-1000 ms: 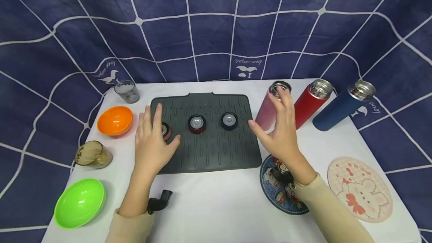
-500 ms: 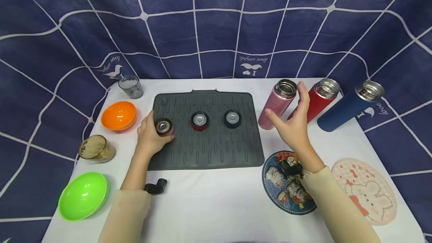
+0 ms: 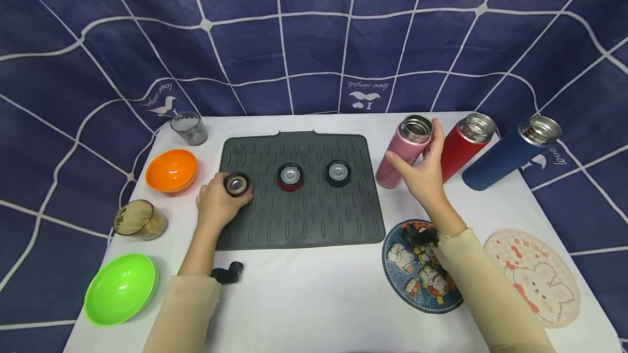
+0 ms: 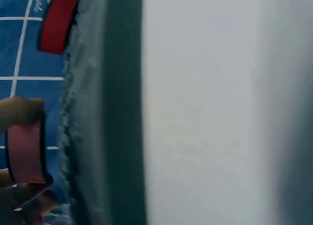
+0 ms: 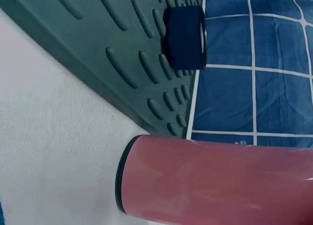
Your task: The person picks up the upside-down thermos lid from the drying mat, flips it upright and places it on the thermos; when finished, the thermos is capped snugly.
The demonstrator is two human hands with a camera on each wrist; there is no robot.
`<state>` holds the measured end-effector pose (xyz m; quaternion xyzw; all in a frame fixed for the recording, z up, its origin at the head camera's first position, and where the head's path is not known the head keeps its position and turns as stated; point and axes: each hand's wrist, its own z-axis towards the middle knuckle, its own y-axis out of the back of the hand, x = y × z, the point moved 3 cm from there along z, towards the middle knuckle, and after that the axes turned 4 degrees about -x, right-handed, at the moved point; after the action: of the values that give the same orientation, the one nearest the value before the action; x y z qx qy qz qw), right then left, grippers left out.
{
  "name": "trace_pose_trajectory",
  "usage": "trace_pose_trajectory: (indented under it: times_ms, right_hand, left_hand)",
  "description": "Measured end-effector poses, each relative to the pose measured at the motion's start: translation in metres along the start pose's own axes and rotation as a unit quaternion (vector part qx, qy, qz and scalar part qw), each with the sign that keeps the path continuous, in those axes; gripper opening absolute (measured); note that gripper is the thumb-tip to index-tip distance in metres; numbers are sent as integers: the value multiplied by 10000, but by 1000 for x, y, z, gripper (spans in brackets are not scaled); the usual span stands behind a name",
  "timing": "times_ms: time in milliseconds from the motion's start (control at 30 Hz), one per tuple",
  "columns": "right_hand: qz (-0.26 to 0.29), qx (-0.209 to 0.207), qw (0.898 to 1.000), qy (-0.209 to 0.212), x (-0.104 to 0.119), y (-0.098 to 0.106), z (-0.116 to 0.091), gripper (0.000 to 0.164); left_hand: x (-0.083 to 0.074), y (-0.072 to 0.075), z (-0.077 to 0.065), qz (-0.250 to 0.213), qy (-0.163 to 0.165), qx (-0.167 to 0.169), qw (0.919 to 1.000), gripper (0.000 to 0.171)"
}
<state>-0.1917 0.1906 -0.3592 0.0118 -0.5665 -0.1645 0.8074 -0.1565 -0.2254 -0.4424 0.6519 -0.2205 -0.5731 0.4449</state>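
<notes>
My left hand (image 3: pixel 216 200) grips a pink bottle lid (image 3: pixel 238 184) at the left side of the dark grey ridged mat (image 3: pixel 304 222). In the left wrist view, fingers and thumb reach round opposite sides of that lid (image 4: pixel 27 154). On the right, my right hand (image 3: pixel 426 178) holds an upright pink thermos bottle (image 3: pixel 399 151) near its top, thumb on one side and fingers on the other. Its steel mouth is uncovered. A red lid (image 3: pixel 290 177) and a navy lid (image 3: pixel 338 172) sit on the mat, inner sides up.
Right of the pink bottle stand a red bottle (image 3: pixel 463 148) and a navy bottle (image 3: pixel 505 157), both lidless. Two round coasters, one blue (image 3: pixel 399 287) and one pink (image 3: pixel 535 282), lie nearer. Along the left are a grey glass (image 3: pixel 191 129), orange bowl (image 3: pixel 171 170), amber glass (image 3: pixel 142 219) and green bowl (image 3: pixel 120 290).
My left hand has come down and closed round the pink lid. The right hand, at first spread above the table, has moved in and taken hold of the pink bottle.
</notes>
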Motion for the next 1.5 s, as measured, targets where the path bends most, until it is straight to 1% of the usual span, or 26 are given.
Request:
trace_pose_trajectory:
  times_ms: [67,133,200,267,400,500,533,600,633,700,800,900,967,1067,1133,1167,1200,1233,1267,1300,1333,1367,1433,1500]
  right_hand:
    - [20,58,10000,-77,-2,0,1,102]
    - [41,109,9999,-76,-4,-1,2,100]
    - [46,127,9999,-68,-6,-1,2,98]
    - [29,117,9999,-78,-8,-2,2,94]
    - [-35,61,10000,-71,-11,-2,1,87]
    - [-66,55,10000,-12,-13,-1,1,85]
    - [-69,55,10000,-3,-13,0,0,85]
    - [-67,59,10000,-5,-14,0,0,85]
    - [-64,62,10000,-11,-14,0,0,84]
    - [-32,70,10000,-35,-15,0,1,85]
    - [38,100,9999,-64,-16,-2,3,84]
    - [83,137,9998,-87,-17,-4,4,84]
    - [74,155,9998,-96,-18,-5,4,84]
    - [57,162,9998,-56,-19,-5,4,84]
    - [34,160,9999,-4,-20,-5,4,84]
    - [30,161,9999,20,-20,-5,5,84]
    - [21,158,9999,44,-20,-5,5,84]
    - [10,154,9999,60,-20,-5,5,84]
    - [6,151,9999,63,-20,-5,5,84]
    - [4,142,9999,61,-21,-5,5,84]
    - [1,135,9999,58,-21,-5,5,84]
    - [7,132,9999,54,-21,-5,5,84]
    - [-2,124,9999,74,-21,-4,5,84]
    - [3,137,9999,93,-22,-4,6,84]
  left_hand:
    - [-4,4,-3,-201,-83,-214,9995,76]
    - [-11,9,-7,-504,-209,-419,9976,76]
    - [-21,17,-12,-823,-388,-556,9943,75]
    - [-36,25,-18,-1144,-582,-628,9897,75]
    - [-69,38,-29,-1615,-1008,-537,9802,76]
    - [-93,43,-34,-2061,-1338,-318,9688,75]
    - [-100,44,-35,-2256,-1429,-233,9634,74]
    - [-113,44,-35,-2765,-1588,2,9478,73]
    - [-119,44,-35,-3015,-1634,134,9393,73]
    - [-131,45,-35,-3370,-1687,347,9256,72]
    - [-152,49,-37,-3733,-1729,627,9093,72]
    - [-173,53,-39,-3959,-1907,863,8941,71]
    - [-186,52,-40,-4152,-2034,1055,8804,71]
    - [-200,43,-35,-4471,-2192,1268,8579,66]
    - [-208,32,-29,-4756,-2258,1401,8385,61]
    - [-212,26,-26,-4853,-2315,1451,8306,59]
    - [-217,21,-23,-4894,-2387,1484,8255,57]
    - [-222,15,-20,-4854,-2452,1480,8260,55]
    - [-228,11,-18,-4731,-2535,1470,8308,53]
    - [-234,7,-16,-4548,-2603,1469,8390,53]
    - [-241,4,-14,-4304,-2656,1448,8504,54]
    - [-248,1,-12,-4037,-2707,1429,8621,58]
    - [-261,-4,-9,-3570,-2784,1452,8797,67]
    - [-274,-10,-6,-3298,-2843,1578,8863,73]
